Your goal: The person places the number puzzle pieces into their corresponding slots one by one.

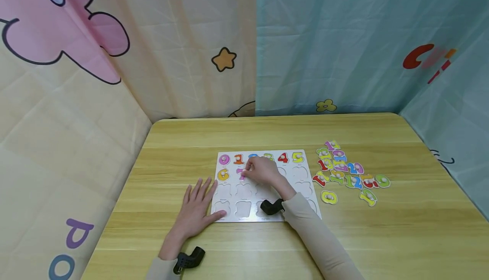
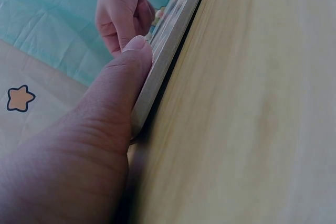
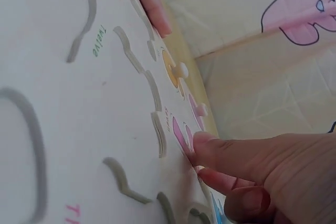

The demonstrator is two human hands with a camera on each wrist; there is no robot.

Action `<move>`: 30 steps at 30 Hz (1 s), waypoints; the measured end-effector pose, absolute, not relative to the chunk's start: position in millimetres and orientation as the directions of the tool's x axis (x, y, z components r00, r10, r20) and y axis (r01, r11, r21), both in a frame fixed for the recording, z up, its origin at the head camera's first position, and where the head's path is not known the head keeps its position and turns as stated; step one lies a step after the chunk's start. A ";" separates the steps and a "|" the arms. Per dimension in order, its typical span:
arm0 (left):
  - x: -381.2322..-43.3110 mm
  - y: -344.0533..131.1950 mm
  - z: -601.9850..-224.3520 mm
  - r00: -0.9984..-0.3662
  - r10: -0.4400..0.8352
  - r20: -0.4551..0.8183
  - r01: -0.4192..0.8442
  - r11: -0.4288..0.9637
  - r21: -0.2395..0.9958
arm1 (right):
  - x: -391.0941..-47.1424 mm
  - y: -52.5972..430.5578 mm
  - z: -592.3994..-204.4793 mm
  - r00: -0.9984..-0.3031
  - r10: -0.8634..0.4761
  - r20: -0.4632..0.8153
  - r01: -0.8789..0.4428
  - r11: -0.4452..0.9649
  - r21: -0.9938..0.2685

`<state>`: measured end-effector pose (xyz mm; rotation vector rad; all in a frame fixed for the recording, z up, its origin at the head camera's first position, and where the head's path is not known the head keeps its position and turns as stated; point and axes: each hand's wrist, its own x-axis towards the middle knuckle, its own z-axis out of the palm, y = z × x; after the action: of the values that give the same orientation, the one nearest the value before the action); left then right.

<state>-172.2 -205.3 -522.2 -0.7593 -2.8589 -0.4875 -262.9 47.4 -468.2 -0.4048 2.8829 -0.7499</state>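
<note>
A white number puzzle board (image 1: pixel 234 199) lies on the wooden table. My right hand (image 1: pixel 264 171) reaches over it and pinches the pink number seven piece (image 1: pixel 240 172), which sits at the second row's slot; the right wrist view shows the seven (image 3: pixel 180 134) at the printed word "Seven", its knob hidden by thumb and fingers. Flat on the table, with fingers spread, my left hand (image 1: pixel 195 213) lies at the board's left side, its thumb (image 2: pixel 137 51) along the board's lower-left edge. The orange six (image 1: pixel 223 174) is in its recess, left of the seven.
Pieces zero to five fill the board's top row, such as the red four (image 1: pixel 283 157); the lower recesses are bare. Right of the board lie loose number pieces (image 1: pixel 339 165) in an overlapping cluster, with a yellow piece (image 1: pixel 329 197) apart. Printed curtains (image 1: pixel 324 50) enclose the table.
</note>
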 end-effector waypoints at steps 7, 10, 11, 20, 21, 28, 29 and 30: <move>-172.2 -203.8 -523.1 -0.858 0.457 0.234 0.510 0.815 0.277 | -260.7 61.9 -462.7 -0.959 -0.281 -0.045 -0.221 0.834 -0.505; -171.7 -203.4 -523.6 -0.859 0.457 0.230 0.508 0.815 0.279 | -259.0 70.9 -459.8 -0.961 -0.273 -0.044 -0.209 0.821 -0.532; -171.6 -203.5 -524.0 -0.861 0.456 0.226 0.505 0.817 0.277 | -258.0 74.5 -458.5 -0.961 -0.273 -0.043 -0.207 0.814 -0.542; -172.0 -203.8 -524.0 -0.866 0.458 0.201 0.499 0.820 0.281 | -239.5 134.2 -450.9 -0.958 -0.284 -0.031 -0.210 0.773 -0.598; -172.1 -203.7 -524.0 -0.866 0.458 0.198 0.498 0.820 0.281 | -236.8 143.5 -450.4 -0.959 -0.282 -0.031 -0.207 0.771 -0.602; -171.9 -203.5 -520.4 -0.863 0.459 0.212 0.504 0.814 0.290 | -220.1 207.9 -449.6 -0.946 -0.306 -0.107 -0.182 0.773 -0.608; -172.1 -203.4 -520.3 -0.862 0.459 0.214 0.505 0.814 0.289 | -218.1 216.0 -449.8 -0.937 -0.322 -0.134 -0.176 0.770 -0.614; -172.4 -203.4 -520.6 -0.862 0.458 0.218 0.505 0.814 0.286 | -215.8 223.5 -449.6 -0.930 -0.331 -0.158 -0.169 0.768 -0.618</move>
<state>-172.4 -203.4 -520.6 -0.7634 -2.8591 -0.5086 -215.8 223.5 -449.6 -0.3900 2.7058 -0.9089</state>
